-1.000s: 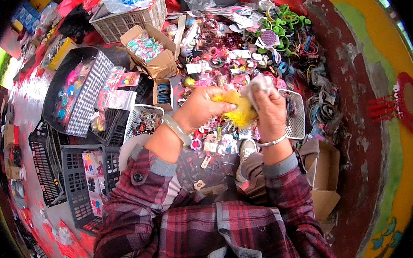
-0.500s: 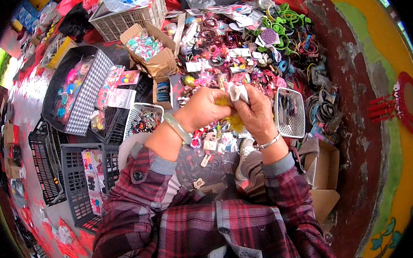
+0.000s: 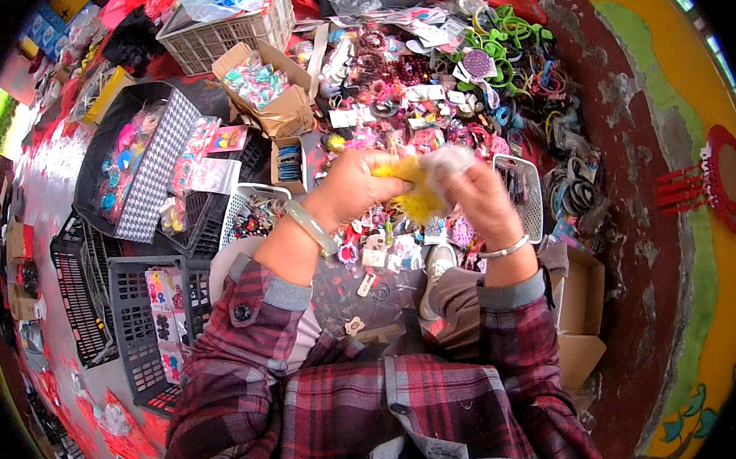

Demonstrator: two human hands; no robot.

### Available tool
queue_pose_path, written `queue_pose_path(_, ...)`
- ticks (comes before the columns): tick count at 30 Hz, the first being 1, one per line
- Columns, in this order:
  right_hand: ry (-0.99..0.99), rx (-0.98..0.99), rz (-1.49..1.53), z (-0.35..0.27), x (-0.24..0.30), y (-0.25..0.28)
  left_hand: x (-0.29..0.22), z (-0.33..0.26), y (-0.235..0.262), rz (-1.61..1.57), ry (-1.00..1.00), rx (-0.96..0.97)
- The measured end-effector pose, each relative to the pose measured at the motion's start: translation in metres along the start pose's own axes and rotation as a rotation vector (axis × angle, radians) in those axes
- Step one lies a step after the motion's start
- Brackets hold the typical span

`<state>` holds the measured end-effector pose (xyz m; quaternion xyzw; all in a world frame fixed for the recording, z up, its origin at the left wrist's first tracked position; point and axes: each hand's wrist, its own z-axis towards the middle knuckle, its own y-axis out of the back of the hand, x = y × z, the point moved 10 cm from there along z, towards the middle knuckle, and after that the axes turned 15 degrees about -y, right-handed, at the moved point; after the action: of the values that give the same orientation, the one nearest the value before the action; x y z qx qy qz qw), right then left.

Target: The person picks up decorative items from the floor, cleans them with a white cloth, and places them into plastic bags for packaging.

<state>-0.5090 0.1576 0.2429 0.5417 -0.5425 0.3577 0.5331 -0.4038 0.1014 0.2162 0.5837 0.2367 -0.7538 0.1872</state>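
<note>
My left hand is closed, with thumb and fingers pinching a fluffy yellow piece like a feathery hair ornament. Right beside it, my right hand grips a crumpled whitish piece, smeared by motion; whether it is cloth or thin plastic I cannot tell. The white piece overlaps the yellow fluff. Both hands are raised over a pile of hair accessories, with clips, bands, cards and small packets jumbled together. My right hand partly covers a white perforated basket.
To the left stand a small white basket, an open carton of packets, a houndstooth box and a dark plastic crate. A cardboard box lies at the right by my leg. Green bands heap at the far right.
My right hand has moved right and slightly down with the white piece. More of the yellow fluff now shows in my left hand, which has barely moved.
</note>
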Motion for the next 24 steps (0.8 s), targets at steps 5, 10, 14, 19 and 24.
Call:
queue_pose_path(5, 0.087, -0.099, -0.073, 0.000, 0.001, -0.010, -0.009, 0.002, -0.005, 0.004, -0.073, 0.000)
queue_pose_path(10, 0.071, -0.186, 0.316, 0.000, -0.003, -0.002, -0.010, 0.006, -0.007, -0.023, -0.069, 0.016)
queue_pose_path(14, 0.015, -0.264, 0.557, 0.002, -0.012, 0.024, -0.010, 0.003, 0.005, 0.022, -0.183, -0.121)
queue_pose_path(19, -0.002, -0.354, 0.619, -0.009, -0.009, 0.074, -0.021, 0.000, 0.023, -0.013, -0.099, -0.227)
queue_pose_path(24, 0.031, -0.139, 0.100, -0.005, 0.000, 0.020, -0.024, 0.002, 0.019, 0.005, -0.130, -0.228)
